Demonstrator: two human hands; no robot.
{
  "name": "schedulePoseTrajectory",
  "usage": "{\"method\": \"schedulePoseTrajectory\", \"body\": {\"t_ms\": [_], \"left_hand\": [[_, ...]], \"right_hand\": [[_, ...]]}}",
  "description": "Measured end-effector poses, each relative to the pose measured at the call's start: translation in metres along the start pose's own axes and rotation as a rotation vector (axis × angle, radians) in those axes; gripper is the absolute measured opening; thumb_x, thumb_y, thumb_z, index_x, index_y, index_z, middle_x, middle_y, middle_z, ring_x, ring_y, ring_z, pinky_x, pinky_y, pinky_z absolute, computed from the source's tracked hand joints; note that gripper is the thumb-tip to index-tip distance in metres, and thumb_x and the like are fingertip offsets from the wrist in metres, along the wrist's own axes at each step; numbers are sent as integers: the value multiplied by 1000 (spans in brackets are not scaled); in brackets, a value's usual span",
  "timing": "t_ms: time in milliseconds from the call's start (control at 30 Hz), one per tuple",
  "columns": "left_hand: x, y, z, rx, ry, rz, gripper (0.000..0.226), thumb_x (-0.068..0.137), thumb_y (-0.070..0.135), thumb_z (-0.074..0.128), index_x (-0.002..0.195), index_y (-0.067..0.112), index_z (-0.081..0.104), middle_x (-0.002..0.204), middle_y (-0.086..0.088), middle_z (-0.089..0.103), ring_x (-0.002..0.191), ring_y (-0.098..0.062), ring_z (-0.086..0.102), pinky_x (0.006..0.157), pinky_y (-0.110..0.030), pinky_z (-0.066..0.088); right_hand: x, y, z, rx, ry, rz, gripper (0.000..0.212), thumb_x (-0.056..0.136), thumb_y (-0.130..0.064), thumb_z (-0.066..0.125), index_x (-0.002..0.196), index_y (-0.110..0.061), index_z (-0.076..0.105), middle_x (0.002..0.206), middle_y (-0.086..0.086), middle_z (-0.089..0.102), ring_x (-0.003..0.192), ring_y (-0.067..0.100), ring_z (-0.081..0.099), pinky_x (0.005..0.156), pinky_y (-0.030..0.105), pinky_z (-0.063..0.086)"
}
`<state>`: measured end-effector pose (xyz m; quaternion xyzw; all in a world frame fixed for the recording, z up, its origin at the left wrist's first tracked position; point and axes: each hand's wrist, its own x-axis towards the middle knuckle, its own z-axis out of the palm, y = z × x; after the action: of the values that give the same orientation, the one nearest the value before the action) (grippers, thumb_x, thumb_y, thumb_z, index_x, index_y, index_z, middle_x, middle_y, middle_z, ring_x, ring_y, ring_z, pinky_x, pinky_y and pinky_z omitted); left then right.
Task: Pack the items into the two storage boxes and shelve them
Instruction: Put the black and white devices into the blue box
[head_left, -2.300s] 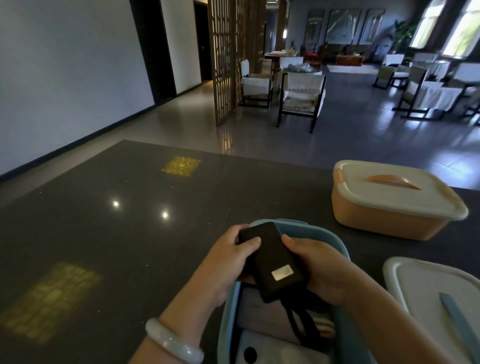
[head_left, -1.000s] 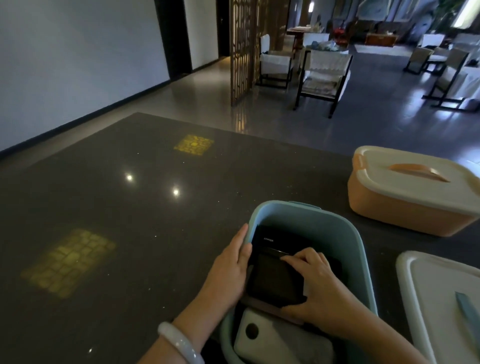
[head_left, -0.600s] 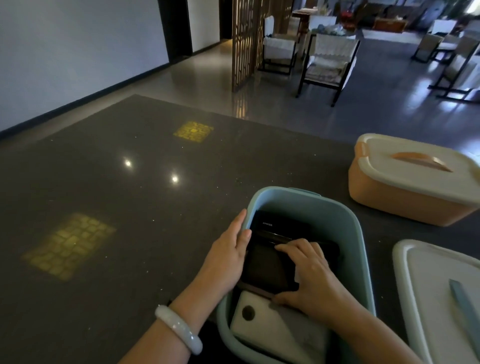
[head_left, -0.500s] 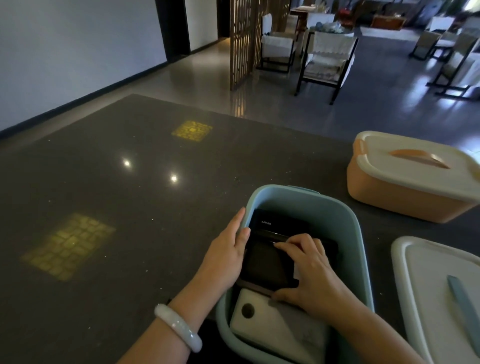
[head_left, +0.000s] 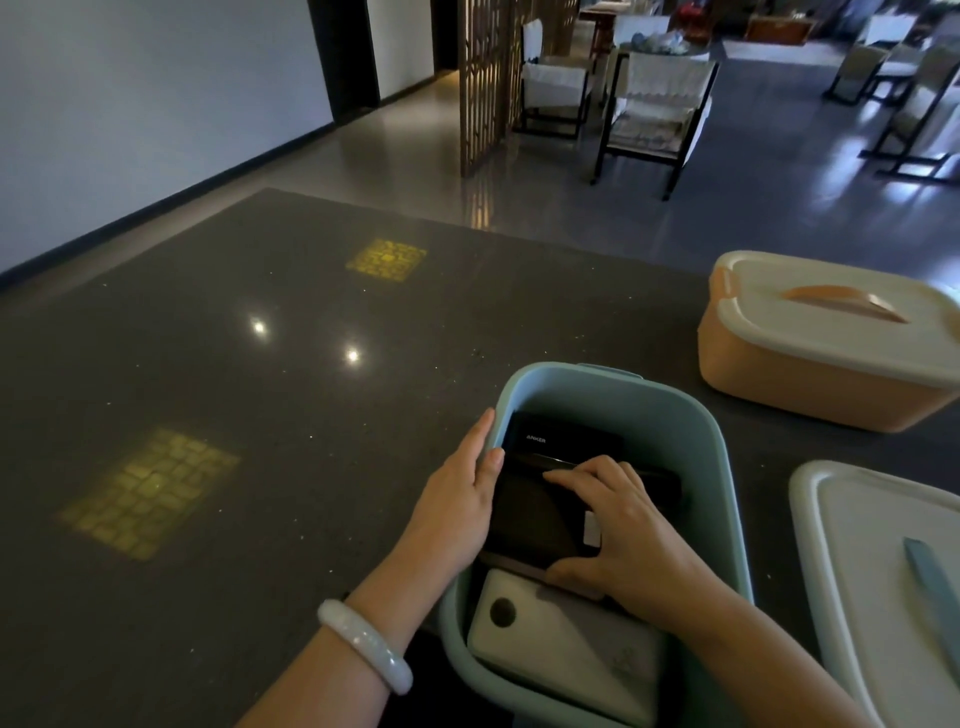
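An open blue storage box (head_left: 717, 467) sits at the near edge of a dark speckled stone table (head_left: 260, 415) as a person packs it with both hands. Inside lie a black power bank marked ANKER (head_left: 561, 441) at the far end, a second black device (head_left: 535, 514) lying partly over it in the middle, and a white power bank (head_left: 561, 639) at the near end; a thin brown-edged item (head_left: 519, 564) shows between the black device and the white one, its nature unclear. The right hand (head_left: 628, 540) reaches down into the box, fingers spread over the black device's far edge and thumb against its near edge, gripping it across its length. The left hand (head_left: 462, 499), a pale bangle (head_left: 363, 644) on its wrist, lies with straight fingers along the box's left rim, thumb tip touching the black device, holding nothing. To the right, apart from the blue box, an orange storage box (head_left: 810, 384) stands closed under its cream lid (head_left: 841, 317) with an orange handle. At the right edge, near the blue box, a loose white lid (head_left: 872, 571) with a blue handle lies flat on the table. Beyond the table, a polished floor leads to a wooden lattice screen (head_left: 483, 78) and white-cushioned chairs (head_left: 654, 104).
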<state>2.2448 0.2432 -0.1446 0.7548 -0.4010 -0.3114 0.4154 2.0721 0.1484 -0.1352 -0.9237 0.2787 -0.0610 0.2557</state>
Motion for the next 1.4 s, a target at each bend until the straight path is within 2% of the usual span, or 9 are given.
{"method": "schedulePoseTrajectory", "body": {"t_ms": [333, 500, 667, 933, 1000, 1100, 1200, 1333, 1400], "left_hand": [[1, 2, 0, 47, 5, -4, 50, 103, 43, 30, 151, 44, 16, 154, 11, 33, 135, -6, 38, 95, -16, 32], [1, 3, 0, 50, 13, -5, 50, 103, 42, 30, 151, 43, 16, 153, 12, 34, 133, -3, 37, 96, -16, 31], [0, 2, 0, 43, 5, -3, 50, 102, 43, 29, 151, 44, 15, 153, 11, 35, 134, -6, 39, 99, -20, 34], [0, 0, -1, 35, 12, 1, 50, 102, 44, 30, 150, 45, 17, 153, 11, 34, 135, -7, 37, 97, -17, 31], [1, 1, -2, 59, 14, 7, 50, 102, 44, 30, 151, 44, 16, 152, 11, 36, 130, -2, 41, 94, -13, 33], [2, 1, -5, 104, 3, 33, 51, 102, 45, 32, 151, 42, 17, 146, 9, 44, 104, 10, 47, 77, -6, 38], [-3, 1, -13, 147, 35, 69, 49, 101, 48, 35, 149, 41, 27, 140, 8, 50, 108, 5, 48, 81, -11, 38], [-28, -7, -39, 328, 222, 65, 45, 101, 43, 41, 144, 31, 43, 130, 1, 59, 118, -13, 56, 98, -27, 43], [-48, -17, -59, 438, 297, 35, 43, 101, 37, 44, 142, 25, 47, 128, -1, 60, 116, -16, 57, 97, -24, 39]], "right_hand": [[2, 1, -1, -10, -19, -14, 93, 64, -62, 74, 142, -39, 31, 121, -27, 24, 114, -6, 22, 90, 8, 23], [2, 1, -1, -6, -20, -14, 92, 64, -63, 73, 142, -38, 32, 123, -24, 25, 114, -4, 22, 93, 11, 23], [2, 0, -1, -1, -8, -15, 92, 63, -62, 74, 141, -37, 33, 123, -23, 26, 115, -3, 24, 96, 13, 24], [2, 0, -1, 5, -11, -5, 91, 63, -63, 73, 141, -39, 32, 123, -23, 26, 115, -3, 22, 95, 13, 24], [3, -1, -2, 14, -26, 4, 90, 63, -64, 73, 140, -41, 32, 124, -23, 27, 116, -3, 23, 95, 14, 24], [8, -5, -9, 49, -9, 25, 79, 68, -62, 70, 136, -39, 38, 121, -23, 31, 114, -4, 27, 95, 15, 27], [23, -14, -20, 30, 41, 16, 65, 76, -54, 67, 134, -36, 43, 118, -21, 35, 113, -2, 30, 98, 18, 28], [54, -41, -30, -6, 64, -87, 54, 82, -47, 66, 131, -31, 47, 120, -16, 40, 117, 4, 33, 101, 23, 31], [70, -59, -25, -16, 26, -171, 53, 83, -44, 67, 131, -33, 46, 120, -17, 38, 118, 3, 34, 100, 21, 29]]}}
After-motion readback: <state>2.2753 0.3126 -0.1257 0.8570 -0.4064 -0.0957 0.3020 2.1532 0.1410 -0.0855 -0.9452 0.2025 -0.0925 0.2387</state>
